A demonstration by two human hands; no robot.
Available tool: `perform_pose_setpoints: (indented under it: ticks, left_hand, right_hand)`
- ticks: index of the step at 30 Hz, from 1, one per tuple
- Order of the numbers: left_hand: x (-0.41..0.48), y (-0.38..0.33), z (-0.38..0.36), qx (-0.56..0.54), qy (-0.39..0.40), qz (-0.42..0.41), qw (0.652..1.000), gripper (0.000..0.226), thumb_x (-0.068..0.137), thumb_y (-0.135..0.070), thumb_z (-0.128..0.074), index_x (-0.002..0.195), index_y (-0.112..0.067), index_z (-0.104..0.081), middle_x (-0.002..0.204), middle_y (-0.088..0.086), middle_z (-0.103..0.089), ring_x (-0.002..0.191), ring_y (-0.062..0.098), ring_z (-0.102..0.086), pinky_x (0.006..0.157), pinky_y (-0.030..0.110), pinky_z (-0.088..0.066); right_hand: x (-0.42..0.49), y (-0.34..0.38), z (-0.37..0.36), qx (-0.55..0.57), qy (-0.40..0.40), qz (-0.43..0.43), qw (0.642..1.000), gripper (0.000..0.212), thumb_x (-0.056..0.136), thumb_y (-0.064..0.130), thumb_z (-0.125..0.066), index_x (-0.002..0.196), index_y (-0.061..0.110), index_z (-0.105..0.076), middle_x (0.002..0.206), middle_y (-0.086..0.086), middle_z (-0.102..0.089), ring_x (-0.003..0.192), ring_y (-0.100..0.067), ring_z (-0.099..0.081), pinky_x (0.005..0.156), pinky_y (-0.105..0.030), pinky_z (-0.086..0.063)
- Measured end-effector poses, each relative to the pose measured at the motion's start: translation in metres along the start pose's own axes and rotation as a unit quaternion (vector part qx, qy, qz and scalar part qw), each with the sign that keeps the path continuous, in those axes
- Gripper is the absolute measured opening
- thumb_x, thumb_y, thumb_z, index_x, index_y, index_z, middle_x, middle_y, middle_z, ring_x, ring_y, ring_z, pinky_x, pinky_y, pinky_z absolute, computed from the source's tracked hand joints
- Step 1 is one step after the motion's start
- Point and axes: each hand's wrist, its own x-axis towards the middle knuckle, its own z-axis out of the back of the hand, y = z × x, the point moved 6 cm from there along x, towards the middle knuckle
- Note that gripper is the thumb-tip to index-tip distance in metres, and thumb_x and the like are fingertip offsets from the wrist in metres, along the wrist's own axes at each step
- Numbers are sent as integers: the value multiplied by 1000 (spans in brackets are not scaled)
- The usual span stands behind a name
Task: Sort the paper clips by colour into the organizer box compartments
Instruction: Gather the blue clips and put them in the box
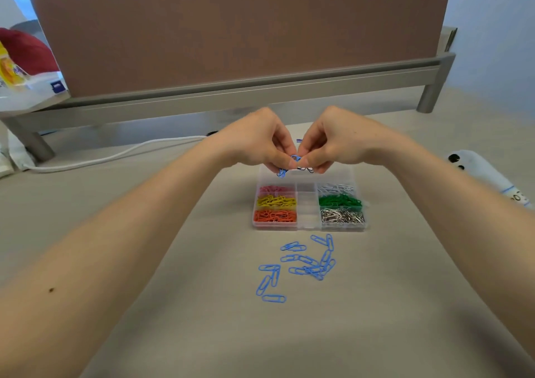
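A clear organizer box [307, 224] sits mid-table. Its left column holds pink [276, 188], yellow [276, 201] and orange clips [275, 216]; its right column holds white [335, 187], green [340, 200] and silver clips [342, 216]. Both hands hover over the box's far row. My left hand [254, 140] and my right hand [335, 140] pinch the same tangle of blue clips [295, 159], with some blue ones dangling at the left [281, 173] and dark ones under the right fingers. Several loose blue clips [304, 261] lie scattered on the table in front of the box.
A brown desk divider [231, 30] on a grey metal rail stands behind the box. A white cable [115, 154] runs along the left. A white object with black dots [486, 172] lies at the right. Bags and a red thing sit far left.
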Motion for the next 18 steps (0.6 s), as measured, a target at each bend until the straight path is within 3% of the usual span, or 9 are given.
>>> perform_pose_setpoints:
  ticks: [5,10,14,18]
  left_hand:
    - [23,17,-15,22,16,18,999,15,75,-12,-83,86,-6,-75,70,3,-74,68,15,-73,75,30,-59]
    - [35,22,-24,33,21,26,999,14,74,-13,-84,85,-7,-76,69,2,-74,66,14,-73,71,25,-59]
    - [41,27,-28,45,45,40,997,15,74,-10,-83,87,-7,-76,72,4,-74,68,15,-73,72,25,-60]
    - [45,28,-31,34,50,45,997,15,74,-8,-83,87,-5,-76,75,8,-75,70,19,-74,75,29,-61]
  right_hand:
    - [15,-24,-12,-9,6,-19,1000,8,77,4,-81,84,3,-76,61,-2,-71,60,-16,-70,68,-32,-61]
    - [22,-41,-17,-9,6,-32,999,8,76,7,-82,82,7,-77,67,-11,-72,61,-21,-70,63,-30,-60]
    - [22,-46,-22,-3,10,-32,999,9,74,9,-84,76,13,-76,53,2,-67,48,-8,-59,48,-19,-46]
    - [24,-51,-22,4,20,-32,999,11,72,5,-84,77,12,-76,54,3,-67,51,-11,-61,55,-21,-51]
